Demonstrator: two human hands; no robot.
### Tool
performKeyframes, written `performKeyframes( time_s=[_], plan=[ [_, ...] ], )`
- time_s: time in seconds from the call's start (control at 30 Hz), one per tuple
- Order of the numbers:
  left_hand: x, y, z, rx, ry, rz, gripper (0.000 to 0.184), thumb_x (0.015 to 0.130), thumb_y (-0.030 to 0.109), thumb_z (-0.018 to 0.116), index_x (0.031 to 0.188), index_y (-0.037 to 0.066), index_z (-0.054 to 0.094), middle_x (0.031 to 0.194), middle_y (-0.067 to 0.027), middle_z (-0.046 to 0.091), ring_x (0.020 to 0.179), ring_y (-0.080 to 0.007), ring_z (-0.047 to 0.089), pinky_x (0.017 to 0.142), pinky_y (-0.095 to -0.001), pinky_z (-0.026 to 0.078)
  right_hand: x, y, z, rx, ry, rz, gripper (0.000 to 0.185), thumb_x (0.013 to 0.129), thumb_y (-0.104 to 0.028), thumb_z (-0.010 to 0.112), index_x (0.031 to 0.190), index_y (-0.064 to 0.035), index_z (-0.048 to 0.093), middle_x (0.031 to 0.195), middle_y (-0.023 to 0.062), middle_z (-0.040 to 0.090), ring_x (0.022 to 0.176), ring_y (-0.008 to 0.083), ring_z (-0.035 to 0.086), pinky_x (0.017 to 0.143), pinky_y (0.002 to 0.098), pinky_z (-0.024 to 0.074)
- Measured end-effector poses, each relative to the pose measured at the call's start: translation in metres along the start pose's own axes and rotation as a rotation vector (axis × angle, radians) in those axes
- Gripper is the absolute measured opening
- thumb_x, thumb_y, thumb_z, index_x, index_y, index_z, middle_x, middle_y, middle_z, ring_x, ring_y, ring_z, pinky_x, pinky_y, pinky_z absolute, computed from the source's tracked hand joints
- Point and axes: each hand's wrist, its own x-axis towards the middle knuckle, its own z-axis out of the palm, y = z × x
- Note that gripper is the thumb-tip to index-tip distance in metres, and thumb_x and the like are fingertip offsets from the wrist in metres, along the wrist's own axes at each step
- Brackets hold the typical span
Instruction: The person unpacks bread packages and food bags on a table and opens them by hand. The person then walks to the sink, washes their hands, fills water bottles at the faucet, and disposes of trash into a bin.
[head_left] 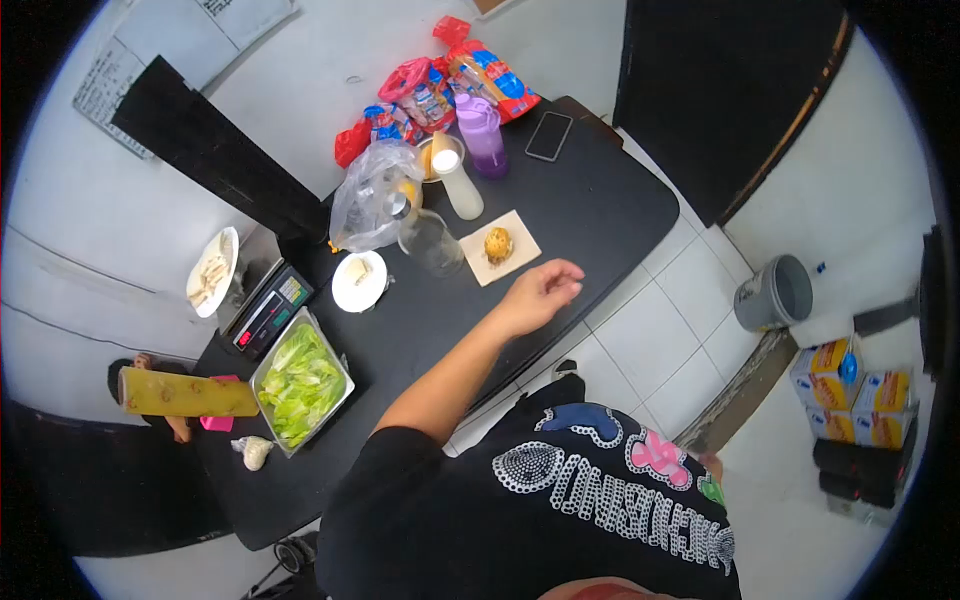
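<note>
Your left hand (541, 295) hangs loosely parted, a dark-flecked yellow ball (497, 244) at its eleven o'clock; your right hand is hidden, state untellable.

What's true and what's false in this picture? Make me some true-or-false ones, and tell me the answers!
1. A round yellow food sits on the pale square sheet. True.

2. The left hand is holding the purple bottle. False: the left hand looks empty, and the purple bottle is on the black table.

3. The green leaves are in a tray. True.

4. The phone lies on the pale square sheet. False: the phone lies apart from it, on the black table.

5. The grey bucket is on the black table. False: the grey bucket is on the floor.
</note>
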Motion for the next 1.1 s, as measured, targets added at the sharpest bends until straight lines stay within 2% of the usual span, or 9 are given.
performKeyframes(
  time_s=[0.23,0.33,0.4,0.5,0.57,0.67,0.83,0.97,1.1],
  plan=[
    [0.07,0.044,-0.023,0.05,-0.043,0.052,0.023,0.088,0.013,0.058,0.108,0.003,0.056,0.094,-0.0007,0.057,0.086,-0.0074,0.054,0.076,-0.0228,0.045,0.095,-0.033,-0.011,-0.451,-0.197,-0.018,0.018,0.081,-0.02,0.059,0.086,-0.0033,0.06,0.067,0.0086,0.06,0.057,0.0192,0.06,0.051,0.0332,0.0484],
    [0.084,0.094,-0.09,0.249,0.291,0.222,0.021,0.087,0.012,0.059,0.105,0.003,0.058,0.093,-0.0033,0.061,0.084,-0.0091,0.057,0.075,-0.0253,0.047,0.171,-0.084,-0.021,-0.609,-0.244,-0.119,0.018,0.08,-0.02,0.058,0.086,-0.0028,0.06,0.066,0.0097,0.06,0.057,0.0201,0.061,0.051,0.0341,0.0486],
    [0.103,0.121,-0.145,0.074,0.582,0.319,0.016,0.087,0.012,0.059,0.101,0.006,0.06,0.089,0.0003,0.06,0.08,-0.0074,0.055,0.071,-0.023,0.046,0.231,-0.124,-0.03,-0.872,-0.306,-0.334,0.019,0.08,-0.02,0.058,0.086,-0.0024,0.06,0.066,0.0104,0.061,0.057,0.0207,0.061,0.052,0.0348,0.0487],
    [0.135,0.15,-0.231,0.252,0.882,0.218,0.019,0.09,0.012,0.054,0.105,0.002,0.059,0.09,-0.0053,0.064,0.074,-0.0104,0.058,0.067,-0.024,0.048,0.346,-0.19,-0.027,-1.358,-0.36,-0.882,0.019,0.079,-0.02,0.058,0.086,-0.0018,0.06,0.066,0.0115,0.061,0.057,0.0216,0.062,0.052,0.0357,0.049],
    [0.165,0.152,-0.276,0.306,0.974,0.029,0.019,0.09,0.016,0.053,0.105,0.005,0.06,0.091,-0.0042,0.064,0.072,-0.0087,0.056,0.064,-0.0218,0.047,0.34,-0.301,-0.014,-0.3,-0.098,-0.101,0.016,0.082,-0.021,0.055,0.08,-0.0063,0.06,0.064,0.0063,0.056,0.058,0.0191,0.059,0.048,0.0321,0.0471],
    [0.217,0.136,-0.337,0.471,1.006,-0.231,0.027,0.086,0.022,0.058,0.109,0.008,0.06,0.094,-0.0075,0.065,0.077,-0.0152,0.061,0.068,-0.0273,0.05,0.418,-0.384,0.006,-0.222,-0.217,-0.394,0.018,0.085,-0.018,0.053,0.087,-0.0023,0.06,0.06,0.0085,0.057,0.054,0.0175,0.057,0.051,0.0331,0.0452],
    [0.297,0.088,-0.412,1.154,0.988,-0.58,0.041,0.076,0.018,0.06,0.115,0.009,0.059,0.109,-0.0211,0.061,0.101,-0.034,0.059,0.088,-0.0395,0.046,0.448,-0.535,0.022,-0.104,-0.273,-0.691,0.016,0.086,-0.016,0.055,0.093,-0.0029,0.059,0.066,0.0083,0.058,0.059,0.0165,0.056,0.055,0.031,0.0452],
    [0.336,0.051,-0.451,1.27,1.022,-0.66,0.042,0.075,0.017,0.06,0.116,0.009,0.058,0.11,-0.0219,0.06,0.104,-0.0354,0.058,0.091,-0.0413,0.045,0.466,-0.553,0.013,-0.262,-0.32,-0.711,0.019,0.085,-0.014,0.057,0.098,-0.0012,0.059,0.082,0.0112,0.062,0.078,0.0219,0.06,0.072,0.0327,0.0475],
    [0.36,0.034,-0.467,1.372,0.964,-0.632,0.041,0.076,0.019,0.061,0.116,0.009,0.058,0.107,-0.0217,0.061,0.097,-0.0332,0.062,0.083,-0.0404,0.05,0.479,-0.493,-0.016,-0.569,-0.193,-0.758,0.019,0.082,-0.015,0.057,0.093,-0.0005,0.061,0.091,0.0142,0.063,0.088,0.0304,0.06,0.081,0.0375,0.0471]
  ],
)
